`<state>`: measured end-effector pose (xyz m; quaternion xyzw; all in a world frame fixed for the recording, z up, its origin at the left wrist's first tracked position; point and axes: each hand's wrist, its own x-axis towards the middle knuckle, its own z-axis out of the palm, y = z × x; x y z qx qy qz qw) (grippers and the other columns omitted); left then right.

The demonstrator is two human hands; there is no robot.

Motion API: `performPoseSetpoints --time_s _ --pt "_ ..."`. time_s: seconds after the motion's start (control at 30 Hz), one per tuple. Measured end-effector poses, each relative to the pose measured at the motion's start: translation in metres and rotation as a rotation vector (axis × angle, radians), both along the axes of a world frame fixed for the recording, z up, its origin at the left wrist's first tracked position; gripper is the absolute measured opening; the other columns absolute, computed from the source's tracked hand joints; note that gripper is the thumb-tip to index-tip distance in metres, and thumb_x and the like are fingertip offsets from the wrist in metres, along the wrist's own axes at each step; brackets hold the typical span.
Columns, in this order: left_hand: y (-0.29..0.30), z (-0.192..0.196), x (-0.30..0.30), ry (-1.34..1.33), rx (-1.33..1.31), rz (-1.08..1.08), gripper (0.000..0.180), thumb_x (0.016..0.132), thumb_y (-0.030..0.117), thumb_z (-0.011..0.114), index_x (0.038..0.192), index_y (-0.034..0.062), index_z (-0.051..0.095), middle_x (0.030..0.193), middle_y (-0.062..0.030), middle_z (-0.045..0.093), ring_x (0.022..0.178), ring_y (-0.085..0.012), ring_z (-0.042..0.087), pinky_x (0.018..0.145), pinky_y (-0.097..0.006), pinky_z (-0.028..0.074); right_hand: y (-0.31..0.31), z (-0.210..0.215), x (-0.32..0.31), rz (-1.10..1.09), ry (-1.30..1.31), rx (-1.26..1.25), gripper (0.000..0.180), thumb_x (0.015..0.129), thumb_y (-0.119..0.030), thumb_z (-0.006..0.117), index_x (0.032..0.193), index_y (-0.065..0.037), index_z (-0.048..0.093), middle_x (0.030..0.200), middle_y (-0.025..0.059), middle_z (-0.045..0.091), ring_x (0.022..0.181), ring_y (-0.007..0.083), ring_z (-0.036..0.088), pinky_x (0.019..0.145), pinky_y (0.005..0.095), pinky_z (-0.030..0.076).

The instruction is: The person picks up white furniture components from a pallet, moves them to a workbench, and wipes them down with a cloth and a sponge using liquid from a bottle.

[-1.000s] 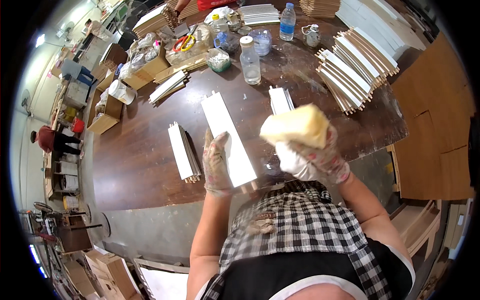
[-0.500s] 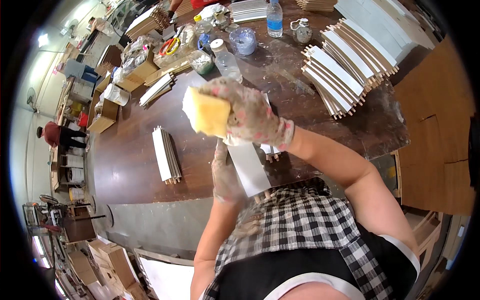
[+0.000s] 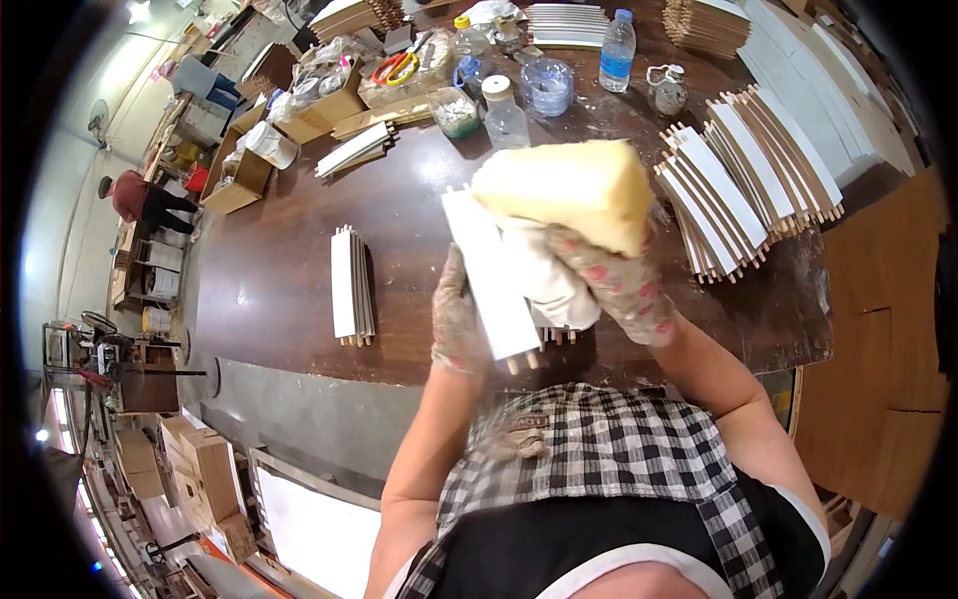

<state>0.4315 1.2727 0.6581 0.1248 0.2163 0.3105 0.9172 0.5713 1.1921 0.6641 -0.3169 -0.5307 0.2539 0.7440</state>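
Note:
My left hand (image 3: 457, 317), in a stained spotted glove, grips the left edge of a white slat (image 3: 496, 295) with short wooden pegs sticking out at its ends. The slat is held tilted in front of me. On its right side my right hand (image 3: 624, 295), gloved alike, is closed around a thick yellow sponge (image 3: 569, 185) and a bunched white cloth (image 3: 551, 278). The sponge overlaps the slat's upper end from my viewpoint; whether they touch I cannot tell. More pegged slats (image 3: 559, 333) show partly below the cloth.
A small stack of slats (image 3: 349, 285) lies left on the dark table (image 3: 269, 299). Larger slat stacks (image 3: 748, 185) stand at right. Toward the back are a water bottle (image 3: 617, 52), a clear bottle (image 3: 504, 115), scissors (image 3: 396, 68) and a carton (image 3: 324, 110). A person (image 3: 150, 203) stands far left.
My right hand has moved right and turned, carrying the sponge off to the slat's right side, and the white cloth now shows. My left hand still holds the slat. The view has shifted slightly.

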Motion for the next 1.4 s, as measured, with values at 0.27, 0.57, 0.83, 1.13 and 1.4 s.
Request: performPoseSetpoints --time_s 0.27,0.57,0.83,1.13,1.4 --pt "0.069 -0.010 -0.046 0.377 0.400 0.004 0.042 0.093 0.034 0.052 0.127 0.0097 0.050 0.095 -0.0062 0.061 0.078 -0.0128 0.059 0.065 -0.026 0.051 0.009 -0.017 -0.035 0.080 0.474 -0.139 0.051 0.077 -0.002 0.071 0.123 -0.003 0.051 0.121 0.0121 0.056 0.111 0.0204 0.056 0.087 0.0328 0.052" --pt "0.183 -0.049 -0.142 1.971 1.489 0.217 0.058 0.080 0.031 0.067 0.132 0.0136 0.049 0.098 -0.0157 0.050 0.097 -0.0326 0.052 0.085 -0.041 0.044 0.022 -0.030 -0.017 -0.297 0.397 -0.542 0.040 0.078 -0.001 0.070 0.115 0.001 0.055 0.104 0.0078 0.063 0.093 0.0183 0.063 0.085 0.0328 0.054" --pt "0.189 -0.074 -0.121 2.041 1.774 0.175 0.068 0.077 0.048 0.065 0.134 0.0171 0.045 0.115 -0.0129 0.050 0.105 -0.0326 0.047 0.082 -0.049 0.042 -0.008 -0.033 -0.008 -0.524 0.650 -0.431 0.038 0.088 -0.012 0.062 0.122 0.000 0.050 0.110 0.0090 0.060 0.094 0.0179 0.061 0.084 0.0287 0.051" --pt "0.041 -0.079 0.031 0.991 1.741 -0.375 0.107 0.074 0.046 0.072 0.143 -0.0059 0.008 0.121 -0.0276 0.040 0.106 -0.0397 0.052 0.089 -0.042 0.047 -0.058 -0.022 -0.008 -0.857 0.527 -0.250 0.037 0.077 0.007 0.067 0.112 0.001 0.056 0.100 0.0083 0.063 0.086 0.0146 0.063 0.076 0.0255 0.054" --pt "0.040 -0.089 0.035 0.575 0.967 -0.487 0.063 0.077 0.004 0.068 0.132 -0.0026 0.037 0.098 -0.0142 0.063 0.081 -0.0162 0.063 0.065 -0.024 0.053 -0.118 -0.031 0.008 -0.870 0.525 -0.222 0.037 0.079 0.007 0.065 0.114 0.001 0.055 0.102 0.0087 0.063 0.081 0.0096 0.060 0.064 0.0190 0.050"
